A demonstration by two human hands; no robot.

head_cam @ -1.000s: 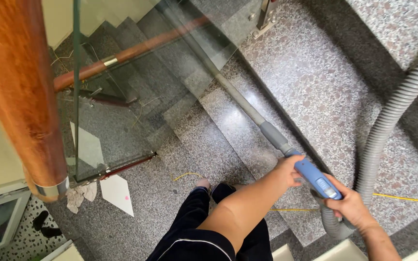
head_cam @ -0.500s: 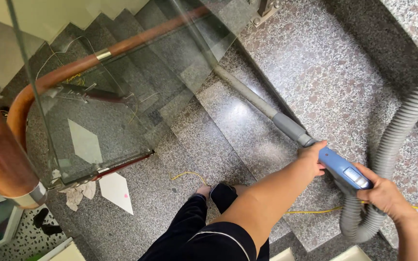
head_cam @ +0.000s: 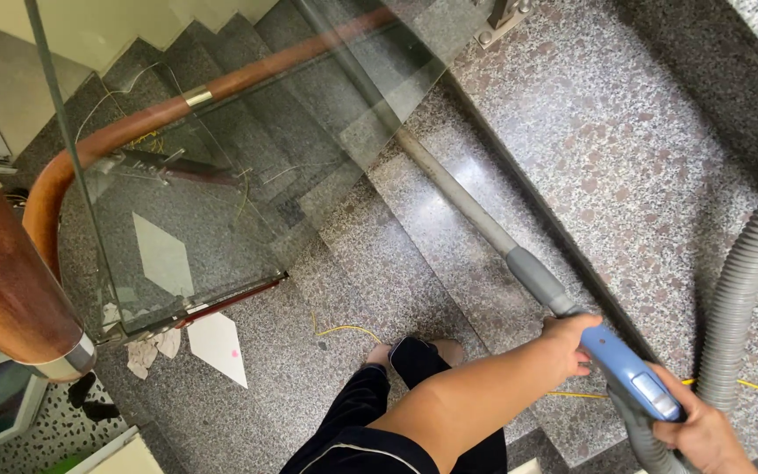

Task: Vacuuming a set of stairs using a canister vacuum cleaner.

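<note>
I stand on speckled granite stairs point(head_cam: 589, 158) and hold a vacuum cleaner wand. My left hand point(head_cam: 568, 341) grips the front of its blue handle point(head_cam: 632, 376), where the grey tube point(head_cam: 475, 215) begins. My right hand point(head_cam: 704, 436) grips the rear of the handle at the frame's bottom right. The tube runs up and left along a step, and its far end passes behind the glass panel point(head_cam: 221, 158). A grey ribbed hose point(head_cam: 743, 290) curves up from the handle along the right edge.
A wooden handrail point(head_cam: 2, 272) with metal collars tops the glass balustrade at left. White paper sheets point(head_cam: 217, 344) and crumpled scraps lie on the landing below. A yellow cord point(head_cam: 348, 329) crosses the steps near my dark-trousered legs point(head_cam: 379, 421).
The blue handle and both my hands have pulled back down and right toward me. The tube has slid back along the step, and the view has shifted slightly.
</note>
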